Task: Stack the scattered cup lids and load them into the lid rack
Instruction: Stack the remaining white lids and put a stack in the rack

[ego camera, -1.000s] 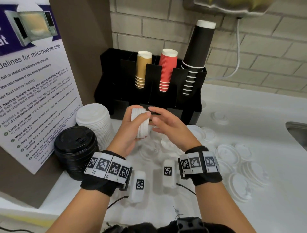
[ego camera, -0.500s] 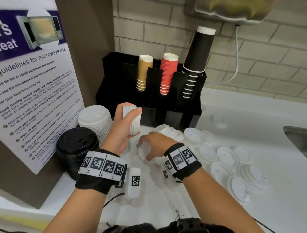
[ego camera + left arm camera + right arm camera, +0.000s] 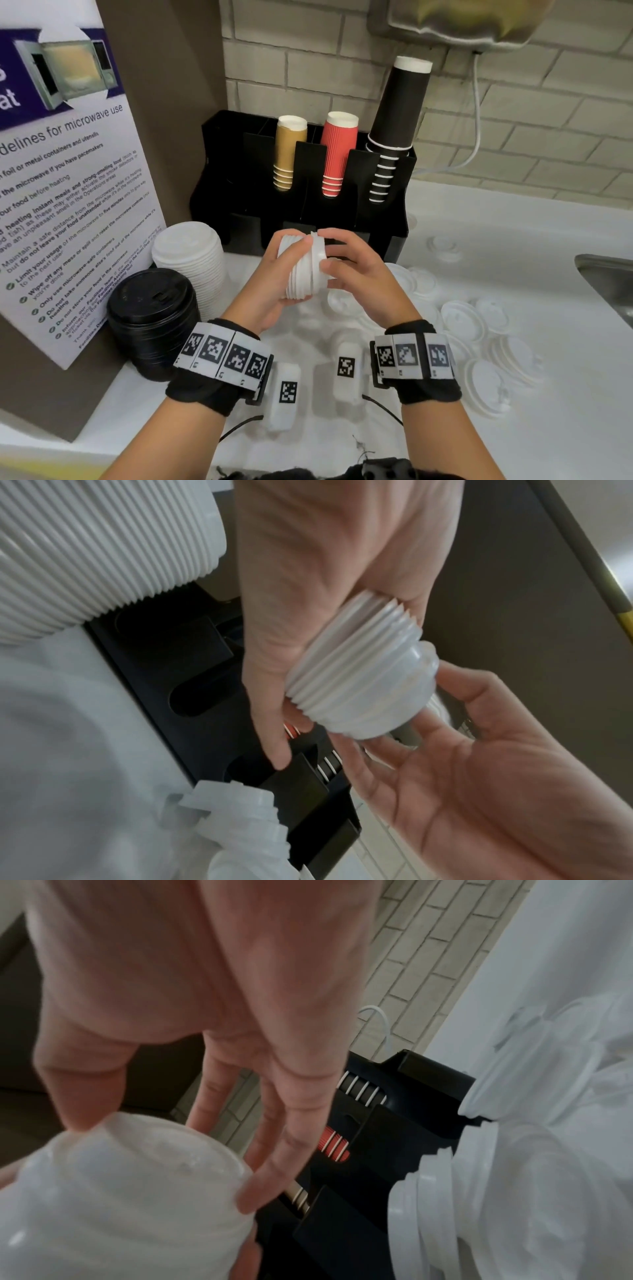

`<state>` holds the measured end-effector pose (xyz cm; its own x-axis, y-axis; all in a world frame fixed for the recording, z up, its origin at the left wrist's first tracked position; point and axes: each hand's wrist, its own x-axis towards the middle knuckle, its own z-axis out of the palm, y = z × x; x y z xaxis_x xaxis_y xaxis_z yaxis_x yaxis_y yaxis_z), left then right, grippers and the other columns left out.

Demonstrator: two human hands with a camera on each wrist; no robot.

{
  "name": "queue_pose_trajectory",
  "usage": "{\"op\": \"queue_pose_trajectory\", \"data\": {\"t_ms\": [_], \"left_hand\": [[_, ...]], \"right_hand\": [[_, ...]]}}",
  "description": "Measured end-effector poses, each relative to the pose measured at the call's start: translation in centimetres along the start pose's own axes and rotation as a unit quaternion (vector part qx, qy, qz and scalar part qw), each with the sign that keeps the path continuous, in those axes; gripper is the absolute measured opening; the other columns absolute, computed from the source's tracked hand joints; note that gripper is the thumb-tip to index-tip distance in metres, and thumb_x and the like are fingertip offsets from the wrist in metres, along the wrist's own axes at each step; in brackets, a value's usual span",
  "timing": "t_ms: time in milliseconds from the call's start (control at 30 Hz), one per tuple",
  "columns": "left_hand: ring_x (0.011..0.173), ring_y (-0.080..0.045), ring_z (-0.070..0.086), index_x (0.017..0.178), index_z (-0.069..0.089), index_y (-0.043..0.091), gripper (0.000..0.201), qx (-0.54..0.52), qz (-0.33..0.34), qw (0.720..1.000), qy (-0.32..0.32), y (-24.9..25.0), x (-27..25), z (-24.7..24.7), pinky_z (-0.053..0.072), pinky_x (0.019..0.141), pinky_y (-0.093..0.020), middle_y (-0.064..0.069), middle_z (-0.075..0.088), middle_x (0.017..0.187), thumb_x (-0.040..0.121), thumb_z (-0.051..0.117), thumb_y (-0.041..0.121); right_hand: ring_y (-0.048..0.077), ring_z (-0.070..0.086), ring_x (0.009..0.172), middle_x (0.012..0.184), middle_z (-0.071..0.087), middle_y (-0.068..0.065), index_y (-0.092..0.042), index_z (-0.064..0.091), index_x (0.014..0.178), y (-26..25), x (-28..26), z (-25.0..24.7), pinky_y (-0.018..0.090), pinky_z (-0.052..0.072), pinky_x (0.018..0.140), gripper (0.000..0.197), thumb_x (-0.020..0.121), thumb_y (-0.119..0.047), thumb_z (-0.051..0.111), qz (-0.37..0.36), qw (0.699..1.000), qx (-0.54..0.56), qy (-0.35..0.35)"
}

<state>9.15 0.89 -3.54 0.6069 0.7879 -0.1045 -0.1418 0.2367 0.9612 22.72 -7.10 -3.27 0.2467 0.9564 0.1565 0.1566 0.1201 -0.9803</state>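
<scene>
A short stack of white cup lids [image 3: 306, 277] lies sideways in my left hand [image 3: 294, 270], thumb on top and fingers underneath. My right hand [image 3: 330, 250] pinches the rim of the end lid [image 3: 320, 257] against the stack's right end. The left wrist view shows the ribbed stack [image 3: 359, 680] between both hands. The right wrist view shows its end face [image 3: 130, 1177] under my fingers [image 3: 274, 1137]. The black lid rack [image 3: 239, 205] stands just behind. Several loose white lids [image 3: 462, 318] lie scattered on the white counter to the right.
A tall stack of white lids [image 3: 191, 253] and a stack of black lids [image 3: 154, 308] stand at the left, beside a microwave poster [image 3: 68, 171]. Gold [image 3: 287, 150], red [image 3: 337, 150] and black cups [image 3: 400, 113] fill the rack's upper slots. A sink edge [image 3: 606, 274] is far right.
My right hand has come up from the counter with a lid and set it against the end of the stack. My left hand has kept hold of the stack throughout.
</scene>
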Motion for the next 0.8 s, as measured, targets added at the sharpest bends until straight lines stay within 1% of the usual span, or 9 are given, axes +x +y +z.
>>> {"op": "queue_pose_trajectory", "data": {"t_ms": [67, 133, 200, 267, 400, 500, 600, 700, 800], "left_hand": [[0.113, -0.03, 0.06, 0.112, 0.053, 0.035, 0.039, -0.004, -0.006, 1.0, -0.013, 0.1, -0.2, 0.3, 0.055, 0.083, -0.049, -0.008, 0.058, 0.125, 0.077, 0.06, 0.051], [0.113, -0.029, 0.06, 0.112, 0.053, 0.034, 0.047, -0.008, -0.001, 1.0, -0.018, 0.1, -0.4, 0.4, 0.055, 0.083, -0.049, -0.008, 0.058, 0.125, 0.07, 0.06, 0.054], [0.11, -0.027, 0.06, 0.113, 0.053, 0.033, 0.049, -0.012, 0.007, 1.0, -0.017, 0.0, -0.5, 0.5, 0.055, 0.084, -0.05, -0.007, 0.058, 0.123, 0.069, 0.06, 0.055], [0.108, -0.027, 0.06, 0.115, 0.052, 0.031, 0.05, -0.014, 0.012, 1.0, -0.011, -0.2, -0.6, 0.6, 0.055, 0.085, -0.051, -0.007, 0.058, 0.122, 0.07, 0.06, 0.054], [0.105, -0.024, 0.062, 0.115, 0.052, 0.031, 0.049, -0.024, 0.018, 1.0, -0.002, -0.4, -0.9, 0.6, 0.057, 0.079, -0.044, -0.005, 0.058, 0.119, 0.072, 0.059, 0.054], [0.104, -0.023, 0.062, 0.116, 0.052, 0.031, 0.051, -0.03, 0.015, 0.999, 0.005, -0.6, -0.9, 0.5, 0.057, 0.073, -0.039, -0.005, 0.059, 0.118, 0.071, 0.062, 0.053], [0.102, -0.024, 0.062, 0.118, 0.051, 0.03, 0.038, -0.025, 0.014, 0.999, 0.021, -1.0, -0.6, 0.1, 0.056, 0.069, -0.037, -0.007, 0.058, 0.119, 0.084, 0.062, 0.044], [0.097, -0.021, 0.061, 0.113, 0.051, 0.033, 0.021, -0.014, 0.004, 0.999, 0.034, -1.4, -0.4, -0.4, 0.055, 0.066, -0.033, -0.004, 0.058, 0.115, 0.093, 0.058, 0.036], [0.097, -0.019, 0.062, 0.111, 0.052, 0.034, 0.029, -0.012, -0.006, 1.0, 0.013, -1.3, -0.4, -0.5, 0.055, 0.066, -0.032, -0.002, 0.059, 0.113, 0.086, 0.067, 0.037]], "right_hand": [[0.02, 0.064, 0.104, 0.117, 0.063, 0.003, -0.033, 0.06, 0.119, -0.1, -0.2, 0.0, 0.032, 0.056, 0.079, 0.041, 0.08, -0.022, 0.066, -0.011, 1.0, -0.006, 0.004], [0.021, 0.062, 0.107, 0.118, 0.063, 0.001, -0.032, 0.06, 0.119, -0.1, -0.5, 0.0, 0.04, 0.056, 0.085, 0.042, 0.079, -0.02, 0.068, -0.016, 1.0, -0.016, 0.008], [0.019, 0.062, 0.107, 0.117, 0.063, -0.002, -0.031, 0.06, 0.118, 0.0, -0.7, 0.0, 0.043, 0.054, 0.091, 0.043, 0.078, -0.019, 0.069, -0.023, 0.999, -0.026, 0.013], [0.017, 0.062, 0.107, 0.116, 0.064, -0.003, -0.031, 0.06, 0.118, 0.1, -0.8, 0.2, 0.041, 0.054, 0.092, 0.044, 0.077, -0.019, 0.071, -0.029, 0.999, -0.035, 0.016], [0.013, 0.063, 0.105, 0.114, 0.064, -0.004, -0.031, 0.059, 0.118, 0.3, -1.0, 0.5, 0.034, 0.054, 0.089, 0.044, 0.079, -0.016, 0.072, -0.04, 0.998, -0.04, 0.018], [0.012, 0.063, 0.106, 0.114, 0.064, -0.004, -0.03, 0.06, 0.118, 0.4, -1.1, 0.6, 0.032, 0.054, 0.09, 0.043, 0.081, -0.013, 0.072, -0.047, 0.998, -0.04, 0.017], [0.011, 0.06, 0.11, 0.118, 0.062, -0.005, -0.022, 0.059, 0.123, 0.4, -1.0, 1.0, 0.027, 0.051, 0.093, 0.042, 0.084, -0.01, 0.071, -0.06, 0.997, -0.052, 0.0], [0.009, 0.056, 0.118, 0.126, 0.06, -0.004, -0.019, 0.054, 0.132, 0.1, -0.5, 0.5, 0.031, 0.047, 0.101, 0.048, 0.087, -0.014, 0.069, -0.038, 0.993, -0.106, -0.046], [0.009, 0.057, 0.118, 0.13, 0.06, -0.004, -0.022, 0.05, 0.138, -0.7, 0.0, -0.2, 0.035, 0.047, 0.103, 0.055, 0.087, -0.02, 0.069, -0.011, 0.986, -0.149, -0.076]]}}
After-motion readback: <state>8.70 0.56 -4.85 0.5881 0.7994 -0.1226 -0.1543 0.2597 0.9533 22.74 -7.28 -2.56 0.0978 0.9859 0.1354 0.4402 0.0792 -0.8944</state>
